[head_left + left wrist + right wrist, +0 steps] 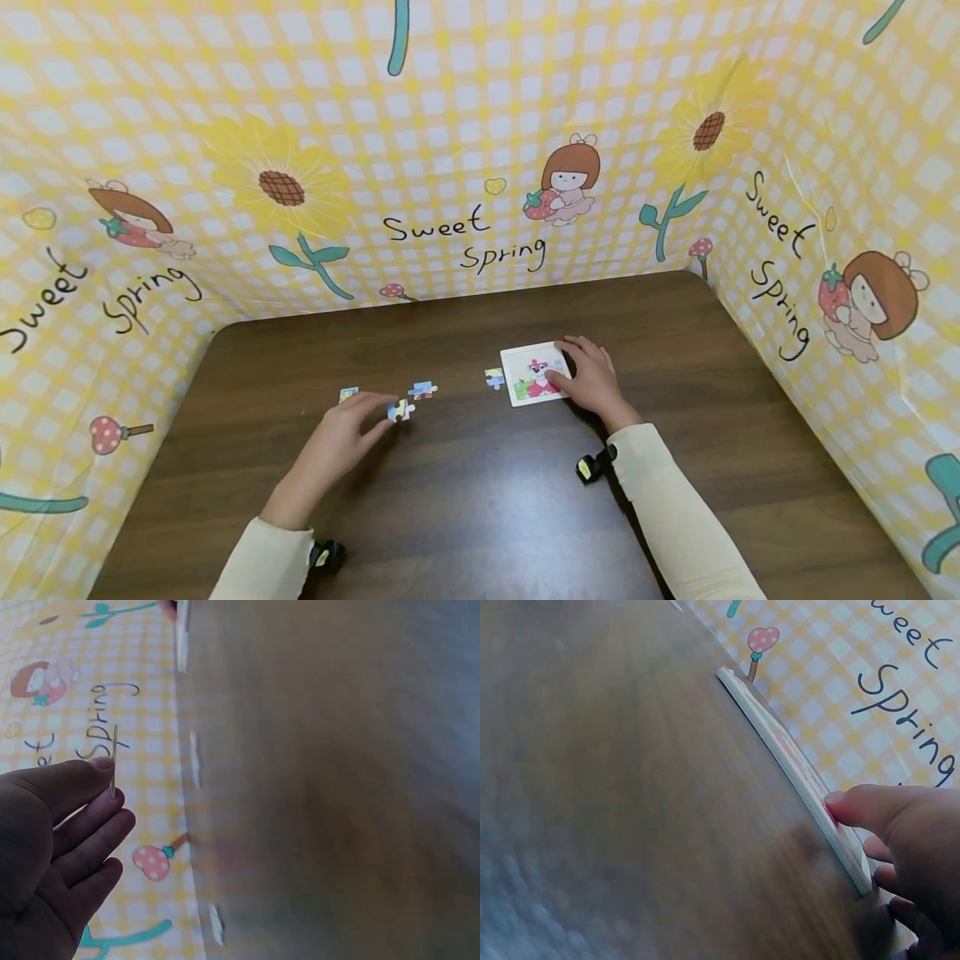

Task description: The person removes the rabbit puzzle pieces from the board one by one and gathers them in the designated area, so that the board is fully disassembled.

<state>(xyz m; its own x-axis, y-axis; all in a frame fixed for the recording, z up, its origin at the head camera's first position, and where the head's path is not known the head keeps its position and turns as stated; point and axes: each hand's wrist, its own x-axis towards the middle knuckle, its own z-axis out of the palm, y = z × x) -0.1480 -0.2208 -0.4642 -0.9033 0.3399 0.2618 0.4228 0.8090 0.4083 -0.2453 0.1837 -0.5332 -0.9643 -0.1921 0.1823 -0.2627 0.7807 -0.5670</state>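
Observation:
Between thumb and fingertips, my left hand [337,439] pinches a small jigsaw puzzle piece [400,411], raised off the table. The left wrist view catches that piece edge-on as a thin strip. To the right lies a white-framed puzzle tray [507,372] with a pink cartoon figure partly assembled inside. My right hand [596,383] holds the tray by its right side, thumb [844,806] on the picture and fingers along the outer edge. One loose piece [494,378] sits just left of the tray. Another [423,390] lies beyond the pinched piece, and a third [348,393] is partly behind my left hand.
The brown wooden table [465,492] is enclosed at the back and sides by yellow checked cloth [442,175] printed with flowers and girls. Black devices are strapped at my left wrist [327,556] and right wrist [590,468].

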